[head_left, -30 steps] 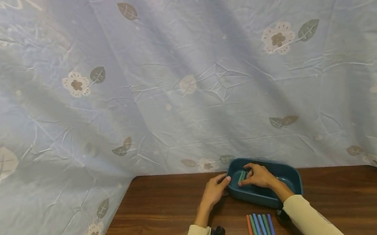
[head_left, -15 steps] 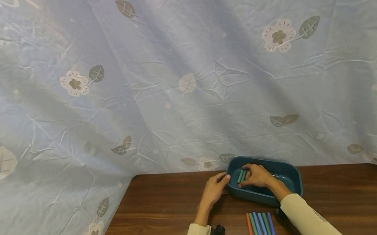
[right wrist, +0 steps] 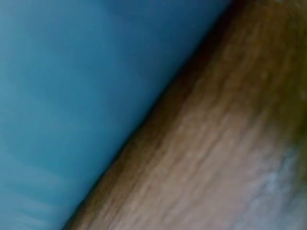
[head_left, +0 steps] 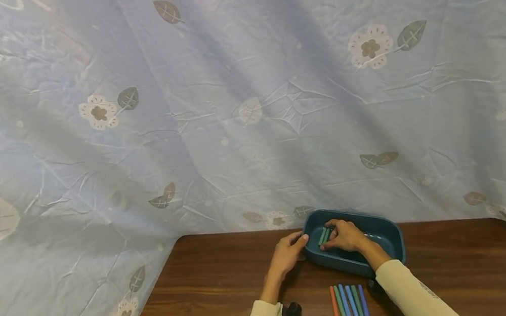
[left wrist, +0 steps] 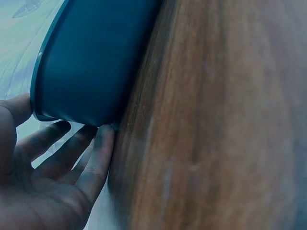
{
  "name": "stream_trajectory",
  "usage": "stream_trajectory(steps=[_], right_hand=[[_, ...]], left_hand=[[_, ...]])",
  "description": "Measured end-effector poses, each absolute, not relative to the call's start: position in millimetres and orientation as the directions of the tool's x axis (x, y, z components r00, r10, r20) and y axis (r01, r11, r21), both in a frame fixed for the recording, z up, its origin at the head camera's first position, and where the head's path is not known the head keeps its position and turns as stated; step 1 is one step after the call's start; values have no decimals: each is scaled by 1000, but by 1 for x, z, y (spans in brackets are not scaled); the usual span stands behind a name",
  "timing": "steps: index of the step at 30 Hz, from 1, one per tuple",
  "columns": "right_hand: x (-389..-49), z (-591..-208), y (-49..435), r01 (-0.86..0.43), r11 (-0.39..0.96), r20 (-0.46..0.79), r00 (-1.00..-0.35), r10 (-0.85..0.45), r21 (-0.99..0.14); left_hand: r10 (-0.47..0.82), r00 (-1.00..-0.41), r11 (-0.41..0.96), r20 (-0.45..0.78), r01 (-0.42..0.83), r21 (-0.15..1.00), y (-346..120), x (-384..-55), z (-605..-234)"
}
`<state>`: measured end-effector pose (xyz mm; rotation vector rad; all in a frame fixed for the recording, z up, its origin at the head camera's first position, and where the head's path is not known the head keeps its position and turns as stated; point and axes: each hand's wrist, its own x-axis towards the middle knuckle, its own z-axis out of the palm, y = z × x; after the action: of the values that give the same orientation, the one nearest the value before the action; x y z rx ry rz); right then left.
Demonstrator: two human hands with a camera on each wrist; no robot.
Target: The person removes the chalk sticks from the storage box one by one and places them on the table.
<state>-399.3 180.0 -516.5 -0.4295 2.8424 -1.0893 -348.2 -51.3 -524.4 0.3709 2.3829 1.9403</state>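
Observation:
A dark blue-green plastic tub (head_left: 336, 263) stands at the table's back edge. My left hand (head_left: 286, 254) holds its left end; in the left wrist view, the thumb lies at the rim and the fingers (left wrist: 98, 158) meet the outer wall. Inside the tub, my right hand (head_left: 345, 235) spans green chalk-like sticks (head_left: 322, 235) lengthwise between thumb and forefinger. Its other fingers are partly hidden. Only the tub's wall (right wrist: 86, 86) and the table show in the blurred right wrist view.
On the brown wooden table (head_left: 210, 284), in front of the tub, several sticks lie side by side: a red one (head_left: 334, 304), green ones (head_left: 357, 302), blue ones (head_left: 344, 302) and a violet one (head_left: 364, 302). A patterned curtain (head_left: 250, 127) hangs right behind the table.
The hands, the tub and the sticks stay nearly in place. The whole head view has shifted slightly.

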Motion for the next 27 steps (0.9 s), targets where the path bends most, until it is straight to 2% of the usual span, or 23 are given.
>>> stream_trajectory(steps=[27], right_hand=[[-398, -511, 186, -190, 740, 5, -970, -244, -646]], left_hand=[[200, -975, 194, 99, 138, 971, -51, -352, -527]])
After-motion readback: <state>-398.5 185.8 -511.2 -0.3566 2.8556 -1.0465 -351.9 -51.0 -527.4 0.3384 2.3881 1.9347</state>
